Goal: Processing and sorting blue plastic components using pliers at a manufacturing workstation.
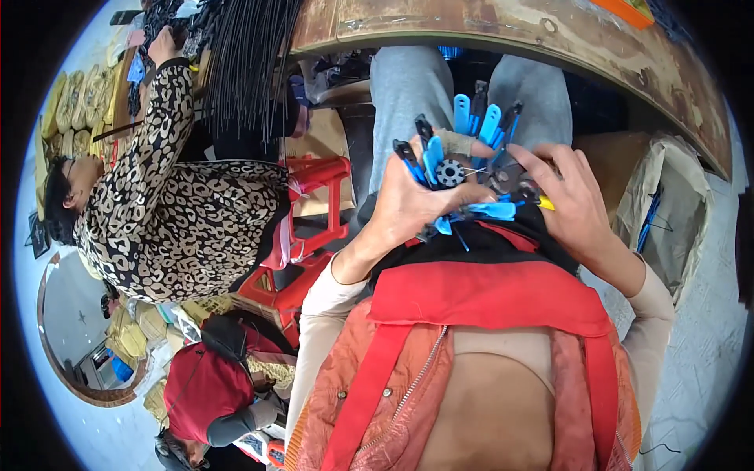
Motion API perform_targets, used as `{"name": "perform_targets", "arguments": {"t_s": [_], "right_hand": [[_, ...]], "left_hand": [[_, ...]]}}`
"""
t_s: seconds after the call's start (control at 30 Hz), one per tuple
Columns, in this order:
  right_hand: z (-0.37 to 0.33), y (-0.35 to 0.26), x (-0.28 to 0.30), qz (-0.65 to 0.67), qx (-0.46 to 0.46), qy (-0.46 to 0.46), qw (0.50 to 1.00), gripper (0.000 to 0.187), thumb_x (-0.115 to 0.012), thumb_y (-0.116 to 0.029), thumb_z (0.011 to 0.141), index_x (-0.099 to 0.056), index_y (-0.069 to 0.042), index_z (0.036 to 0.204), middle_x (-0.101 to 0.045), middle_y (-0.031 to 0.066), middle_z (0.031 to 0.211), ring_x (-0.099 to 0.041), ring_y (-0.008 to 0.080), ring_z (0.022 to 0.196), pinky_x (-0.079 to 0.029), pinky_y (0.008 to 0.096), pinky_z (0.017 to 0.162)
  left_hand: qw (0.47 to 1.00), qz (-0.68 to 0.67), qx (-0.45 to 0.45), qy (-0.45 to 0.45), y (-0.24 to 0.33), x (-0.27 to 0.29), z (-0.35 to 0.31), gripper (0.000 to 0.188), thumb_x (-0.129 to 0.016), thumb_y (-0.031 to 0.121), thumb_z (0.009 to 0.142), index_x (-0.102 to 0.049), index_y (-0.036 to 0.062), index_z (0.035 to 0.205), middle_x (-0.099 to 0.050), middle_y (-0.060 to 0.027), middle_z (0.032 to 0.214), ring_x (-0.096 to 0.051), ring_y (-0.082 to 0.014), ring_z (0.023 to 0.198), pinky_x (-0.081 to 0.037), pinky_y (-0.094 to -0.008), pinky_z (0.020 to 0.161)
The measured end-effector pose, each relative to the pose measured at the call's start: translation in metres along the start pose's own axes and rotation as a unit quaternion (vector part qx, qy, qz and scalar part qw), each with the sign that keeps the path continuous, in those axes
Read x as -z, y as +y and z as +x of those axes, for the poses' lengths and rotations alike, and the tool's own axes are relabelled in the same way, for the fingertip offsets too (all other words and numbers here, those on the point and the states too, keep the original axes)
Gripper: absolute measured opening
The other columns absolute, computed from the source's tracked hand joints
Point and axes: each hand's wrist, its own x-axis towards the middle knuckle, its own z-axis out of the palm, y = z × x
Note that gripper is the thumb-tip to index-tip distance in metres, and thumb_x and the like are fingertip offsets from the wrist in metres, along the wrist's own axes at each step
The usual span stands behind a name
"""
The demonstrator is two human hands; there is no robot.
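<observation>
Over my lap, my left hand [400,200] is closed round a round black hub [450,173] with notched edges. Blue and black clips [490,122] fan out around this hub, like a folding clip hanger. Beige tape wraps one finger of that hand. Thin metal wire shows between the hub and my right hand [573,192]. My right hand is closed on what look like pliers [503,182], with a metal head and a yellow handle end [546,203]. The pliers' jaws are at the clips beside the hub; whether they grip a wire is too small to tell.
A worn wooden table [487,20] curves across the far side. A paper-lined bin [674,212] with blue clip pieces stands at right. Black rods [251,63] hang at far left, near a co-worker in a patterned top [188,212] and red stools [318,188]. Another person sits lower left.
</observation>
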Motion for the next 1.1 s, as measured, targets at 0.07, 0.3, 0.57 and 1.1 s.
{"name": "perform_targets", "arguments": {"t_s": [0.07,0.3,0.57,1.1], "right_hand": [[0.004,-0.007,-0.005,-0.016,0.021,0.029,0.999,0.052,-0.068,-0.005,0.074,-0.058,-0.008,0.125,-0.056,0.0139,0.110,-0.054,0.0330,0.093,-0.045,0.0402,0.079],[0.008,-0.013,-0.029,-0.030,0.065,0.132,0.989,0.061,-0.071,0.001,0.066,-0.058,-0.006,0.126,-0.056,0.0147,0.108,-0.054,0.0331,0.090,-0.045,0.0413,0.076],[0.022,-0.005,0.030,-0.094,0.120,0.033,0.988,0.052,-0.068,-0.007,0.071,-0.058,-0.006,0.123,-0.058,0.0080,0.083,-0.055,0.0259,0.069,-0.045,0.0344,0.064],[0.019,-0.006,0.045,0.158,-0.045,-0.171,0.971,0.033,-0.065,-0.012,0.088,-0.051,0.003,0.114,-0.059,0.0132,0.077,-0.061,0.0306,0.063,-0.050,0.0364,0.059]], "left_hand": [[0.998,0.014,-0.059,-0.006,-0.003,-0.003,-0.005,0.040,-0.086,0.003,0.064,-0.067,0.0011,0.099,-0.067,-0.0036,0.084,-0.059,-0.0063,0.071,-0.049,-0.0219,0.063],[0.987,0.057,-0.145,-0.039,-0.004,0.005,-0.011,0.043,-0.088,0.002,0.062,-0.067,0.0016,0.100,-0.068,-0.0029,0.090,-0.061,-0.0082,0.082,-0.051,-0.0234,0.072],[0.994,0.031,-0.102,-0.036,-0.002,0.010,-0.004,0.042,-0.088,0.005,0.063,-0.067,0.0029,0.099,-0.065,-0.0029,0.092,-0.059,-0.0102,0.083,-0.048,-0.0258,0.072],[0.993,0.054,-0.078,-0.077,0.005,0.021,0.009,0.036,-0.080,0.002,0.070,-0.067,-0.0014,0.103,-0.070,-0.0071,0.094,-0.064,-0.0112,0.083,-0.052,-0.0266,0.076]]}}
